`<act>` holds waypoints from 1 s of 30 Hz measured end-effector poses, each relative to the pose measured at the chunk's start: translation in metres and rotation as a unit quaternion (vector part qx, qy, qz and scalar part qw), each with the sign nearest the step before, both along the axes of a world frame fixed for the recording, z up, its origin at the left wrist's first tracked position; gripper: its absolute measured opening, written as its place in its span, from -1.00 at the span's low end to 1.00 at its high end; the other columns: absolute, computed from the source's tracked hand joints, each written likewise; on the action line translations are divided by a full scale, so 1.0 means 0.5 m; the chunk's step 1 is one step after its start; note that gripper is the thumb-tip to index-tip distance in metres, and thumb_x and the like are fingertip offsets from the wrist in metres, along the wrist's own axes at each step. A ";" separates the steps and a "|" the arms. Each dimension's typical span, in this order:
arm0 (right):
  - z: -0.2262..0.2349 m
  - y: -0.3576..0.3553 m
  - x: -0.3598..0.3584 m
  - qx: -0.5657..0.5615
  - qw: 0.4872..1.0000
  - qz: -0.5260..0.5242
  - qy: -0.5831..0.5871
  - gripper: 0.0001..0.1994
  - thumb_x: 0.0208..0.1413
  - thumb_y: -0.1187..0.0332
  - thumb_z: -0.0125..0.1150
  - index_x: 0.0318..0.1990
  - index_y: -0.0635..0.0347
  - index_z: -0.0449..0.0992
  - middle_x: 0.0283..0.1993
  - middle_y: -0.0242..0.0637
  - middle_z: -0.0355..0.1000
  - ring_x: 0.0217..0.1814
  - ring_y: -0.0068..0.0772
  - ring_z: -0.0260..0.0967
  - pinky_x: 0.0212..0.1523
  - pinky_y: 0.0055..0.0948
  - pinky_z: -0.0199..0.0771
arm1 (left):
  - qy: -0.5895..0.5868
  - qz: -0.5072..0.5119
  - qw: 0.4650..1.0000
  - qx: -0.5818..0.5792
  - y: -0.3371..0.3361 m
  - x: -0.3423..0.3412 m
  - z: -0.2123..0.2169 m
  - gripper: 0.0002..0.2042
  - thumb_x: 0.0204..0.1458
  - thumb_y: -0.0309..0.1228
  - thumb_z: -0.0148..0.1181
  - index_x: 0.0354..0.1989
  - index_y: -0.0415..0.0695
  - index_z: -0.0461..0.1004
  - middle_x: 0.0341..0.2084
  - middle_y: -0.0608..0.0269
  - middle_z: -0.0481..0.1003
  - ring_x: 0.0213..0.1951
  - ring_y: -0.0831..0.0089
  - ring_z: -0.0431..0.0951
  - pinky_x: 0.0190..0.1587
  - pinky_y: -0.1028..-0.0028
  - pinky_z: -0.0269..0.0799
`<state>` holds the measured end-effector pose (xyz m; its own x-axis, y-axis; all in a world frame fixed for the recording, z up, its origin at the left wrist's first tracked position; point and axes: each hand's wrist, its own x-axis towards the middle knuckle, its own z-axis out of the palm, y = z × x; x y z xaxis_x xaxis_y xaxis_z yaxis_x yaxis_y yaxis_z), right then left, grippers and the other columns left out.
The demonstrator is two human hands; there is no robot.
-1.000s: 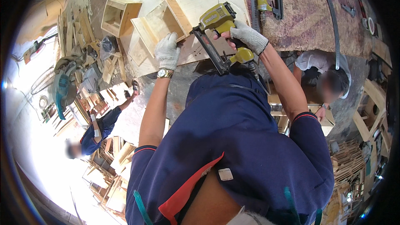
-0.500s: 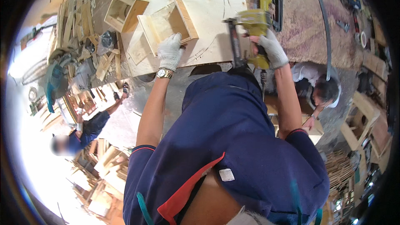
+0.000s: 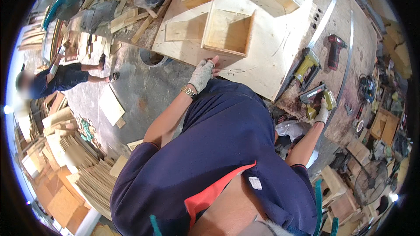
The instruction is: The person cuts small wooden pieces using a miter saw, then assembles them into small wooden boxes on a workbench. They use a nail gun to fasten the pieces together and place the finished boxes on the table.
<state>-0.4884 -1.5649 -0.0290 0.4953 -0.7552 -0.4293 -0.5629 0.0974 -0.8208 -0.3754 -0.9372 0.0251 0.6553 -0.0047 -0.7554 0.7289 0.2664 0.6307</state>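
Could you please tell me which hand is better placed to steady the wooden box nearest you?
Probably the left hand: it is close to the near edge of the wooden box and holds nothing visible. The right hand is farther off to the right, holding a nail gun.

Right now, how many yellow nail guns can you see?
2: one nail gun lies on the bench beside the pale board, and the second nail gun is in the right hand. Others could be hidden.
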 end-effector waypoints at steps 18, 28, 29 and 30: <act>0.117 0.798 0.420 -0.142 0.868 0.469 -0.077 -0.59 0.26 0.27 0.23 0.12 0.39 0.37 -0.24 0.17 0.60 -0.19 0.16 0.62 -0.17 0.01 0.63 | -0.147 0.077 0.981 0.100 -0.045 0.124 -0.012 0.12 -0.09 -0.04 0.70 0.48 -0.26 -0.01 0.10 -0.03 0.46 0.15 0.19 0.52 0.21 0.21 0.50; 0.141 0.673 0.438 -0.258 0.910 0.288 -0.147 -0.58 0.51 0.06 0.07 -0.08 0.34 0.55 -0.35 -0.14 0.53 -0.31 -0.34 0.50 -0.23 -0.22 0.53 | -0.540 -0.068 0.738 0.400 -0.257 0.224 0.010 0.63 -0.33 -0.05 0.80 0.64 -0.16 -0.60 0.45 -0.21 0.14 0.43 0.06 0.28 0.47 0.09 0.30; 0.168 0.676 0.428 -0.102 0.925 0.275 -0.242 -0.54 0.51 0.01 0.10 -0.05 0.34 0.60 -0.31 -0.22 0.53 -0.27 -0.45 0.44 -0.19 -0.30 0.50 | -0.560 -0.045 0.752 0.345 -0.267 0.223 -0.023 0.64 -0.41 -0.03 0.81 0.65 -0.17 -0.53 0.44 -0.28 0.17 0.38 -0.12 0.36 0.40 0.08 0.37; 0.185 0.680 0.416 -0.028 0.934 0.263 -0.239 -0.52 0.50 -0.01 0.11 -0.04 0.34 0.60 -0.31 -0.26 0.53 -0.26 -0.48 0.42 -0.20 -0.33 0.48 | -0.559 -0.042 0.758 0.333 -0.275 0.219 -0.034 0.62 -0.42 -0.03 0.81 0.64 -0.18 -0.49 0.42 -0.25 0.18 0.36 -0.10 0.37 0.39 0.09 0.38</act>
<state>-0.2804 -1.2251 0.0636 0.9295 -0.3675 -0.0309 -0.0881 -0.1398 -0.9863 -0.2662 -1.0746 0.0083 0.9066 0.0558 0.4182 -0.3635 -0.3999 0.8414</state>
